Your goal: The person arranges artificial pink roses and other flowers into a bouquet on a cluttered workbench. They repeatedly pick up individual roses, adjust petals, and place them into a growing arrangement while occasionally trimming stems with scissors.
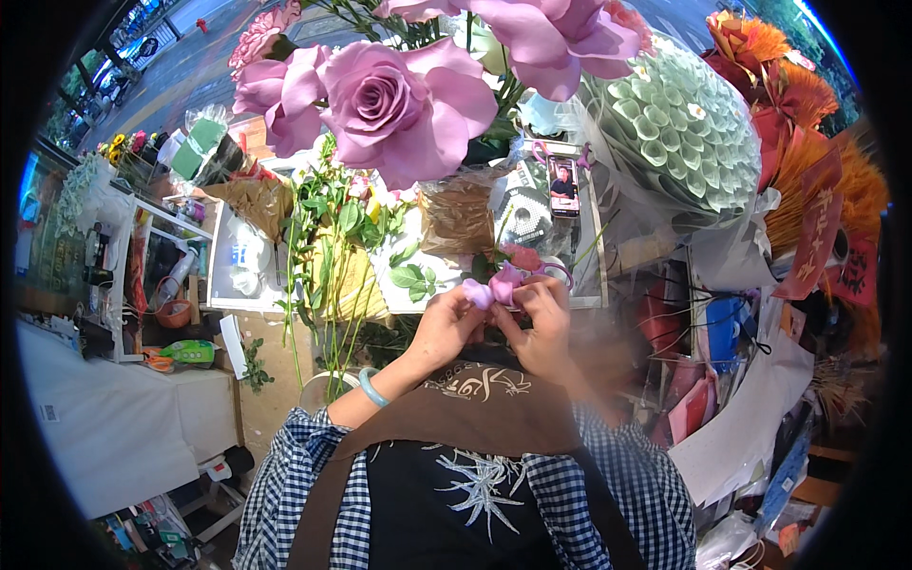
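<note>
In front of my apron, both hands meet at the table's near edge. My left hand (445,328), with a pale green bangle (373,388) on its wrist, pinches a small pink-lilac flower (503,284) from the left. My right hand (541,318) closes on it from the other side. The fingers partly cover the flower, and its stem is hidden. Just beyond it shows a coral-pink bloom (520,256). Beside my right fingers is a purple loop (559,274), perhaps a scissors handle. Large artificial mauve roses (391,103) loom above the hands.
Long green stems (328,285) lie left of my hands. A phone (563,187) lights up near brown wrapping paper (456,217). To the right stand a pale green wrapped bouquet (670,128) and orange flowers (760,57). A white-covered surface (114,418) lies left.
</note>
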The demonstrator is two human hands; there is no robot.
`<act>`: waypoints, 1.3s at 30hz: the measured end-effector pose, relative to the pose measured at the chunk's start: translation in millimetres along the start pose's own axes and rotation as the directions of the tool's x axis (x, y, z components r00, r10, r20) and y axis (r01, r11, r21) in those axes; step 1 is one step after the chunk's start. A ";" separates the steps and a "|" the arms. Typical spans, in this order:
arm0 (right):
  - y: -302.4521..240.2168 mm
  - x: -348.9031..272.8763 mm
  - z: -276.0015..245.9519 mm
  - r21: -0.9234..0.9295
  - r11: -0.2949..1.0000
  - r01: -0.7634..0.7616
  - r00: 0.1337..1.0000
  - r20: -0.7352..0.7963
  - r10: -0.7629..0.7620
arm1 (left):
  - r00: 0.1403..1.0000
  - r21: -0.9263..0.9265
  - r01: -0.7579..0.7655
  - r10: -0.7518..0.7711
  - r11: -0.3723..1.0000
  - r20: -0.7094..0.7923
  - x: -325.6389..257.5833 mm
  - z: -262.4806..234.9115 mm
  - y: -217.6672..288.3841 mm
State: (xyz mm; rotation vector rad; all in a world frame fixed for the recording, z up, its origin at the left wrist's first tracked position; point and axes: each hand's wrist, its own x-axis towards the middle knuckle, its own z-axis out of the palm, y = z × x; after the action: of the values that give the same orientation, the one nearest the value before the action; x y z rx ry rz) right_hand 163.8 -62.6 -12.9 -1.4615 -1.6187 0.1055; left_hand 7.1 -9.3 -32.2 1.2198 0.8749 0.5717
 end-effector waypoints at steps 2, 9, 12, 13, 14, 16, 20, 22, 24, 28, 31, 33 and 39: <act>0.8 1.0 0.5 -0.070 0.997 0.029 1.000 -0.003 -0.029 | 0.999 0.013 0.002 -0.002 1.000 0.039 1.3 -1.4 0.2; 5.6 -2.1 -2.0 -0.217 0.959 0.182 0.983 0.012 -0.184 | 0.994 -0.022 -0.019 0.021 1.000 0.104 3.0 -0.3 4.1; 9.5 -4.0 -3.3 -0.253 0.943 0.218 0.975 0.021 -0.220 | 0.992 0.001 0.000 0.000 1.000 0.128 2.8 0.0 8.2; 10.9 -4.3 -3.2 -0.267 0.937 0.224 0.973 0.012 -0.230 | 0.992 -0.005 0.010 -0.009 1.000 0.129 2.7 0.7 8.8; 12.3 -4.6 -3.2 -0.280 0.934 0.223 0.973 0.010 -0.229 | 0.991 -0.012 0.020 -0.018 1.000 0.130 2.7 1.2 9.2; 14.4 -5.4 -4.0 -0.300 0.921 0.247 0.966 0.004 -0.257 | 0.990 0.012 0.019 -0.020 1.000 0.138 2.8 1.2 8.9; 16.5 -6.7 -5.4 -0.292 0.917 0.272 0.960 0.019 -0.279 | 0.983 0.072 0.035 -0.047 0.997 0.175 3.6 -0.8 5.6; 16.9 -6.8 -6.0 -0.280 0.920 0.273 0.960 0.019 -0.279 | 0.984 0.045 0.018 -0.026 0.999 0.178 3.7 -0.9 3.3; 17.1 -6.9 -7.0 -0.267 0.922 0.281 0.959 0.030 -0.283 | 0.984 0.044 0.020 -0.028 0.999 0.175 3.8 -1.2 1.2; 17.8 -6.0 -7.6 -0.249 0.919 0.306 0.952 0.050 -0.303 | 0.986 0.049 0.022 -0.030 0.999 0.164 4.0 -2.3 -2.6; 17.5 -4.7 -7.6 -0.244 0.919 0.311 0.950 0.067 -0.304 | 0.987 0.034 0.022 -0.027 0.999 0.158 4.0 -2.6 -4.5; 17.0 -3.5 -7.2 -0.237 0.924 0.301 0.953 0.064 -0.295 | 0.987 0.036 0.026 -0.031 0.999 0.156 3.9 -2.4 -4.5; 17.3 0.0 -2.7 -0.238 0.930 0.280 0.959 0.032 -0.280 | 0.987 0.039 0.037 -0.042 0.999 0.152 1.3 -0.1 0.5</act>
State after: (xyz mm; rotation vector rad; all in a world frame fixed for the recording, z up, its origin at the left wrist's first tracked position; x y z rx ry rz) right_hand 178.4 -58.9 -21.8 -1.3881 -1.8710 -0.2646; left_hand 7.8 -8.1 -32.1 1.2591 0.7808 0.4260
